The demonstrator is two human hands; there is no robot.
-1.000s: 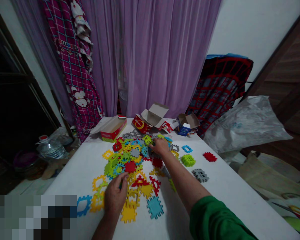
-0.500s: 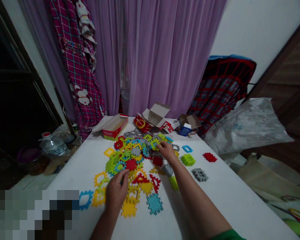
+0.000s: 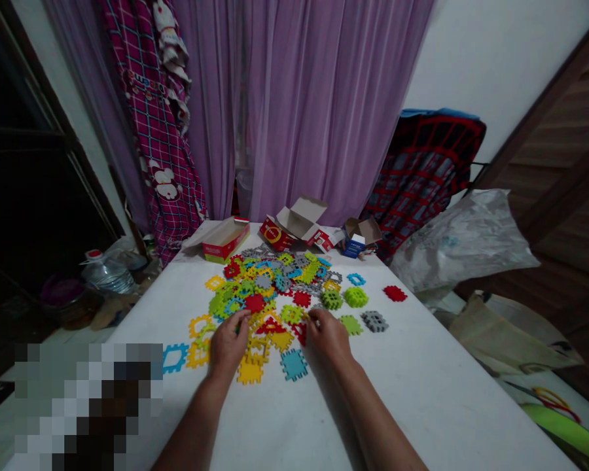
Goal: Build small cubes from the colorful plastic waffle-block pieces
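A pile of toothed plastic building pieces lies on the white table in red, yellow, lime green, blue and grey. My right hand [image 3: 330,335] is closed at its fingertips on the edge of a lime green building piece [image 3: 290,314] with window openings. To its left, my left hand [image 3: 229,343] has thumb and fingers curled together beside a red square piece [image 3: 254,303]; what they hold, if anything, is hidden. Between the hands are a red triangular piece [image 3: 269,326] and several yellow ones. A blue square piece [image 3: 294,364] lies nearer to me.
Opened boxes stand at the table's far edge: a red one [image 3: 226,241], another red one [image 3: 279,235] and a blue one [image 3: 356,244]. Stacked lime green pieces [image 3: 356,297], grey pieces [image 3: 375,321] and a red piece [image 3: 395,294] sit on the right.
My right hand has come back from the pile toward me, bringing the lime green building piece between my hands. My left hand stays at nearly the same place by the red square.
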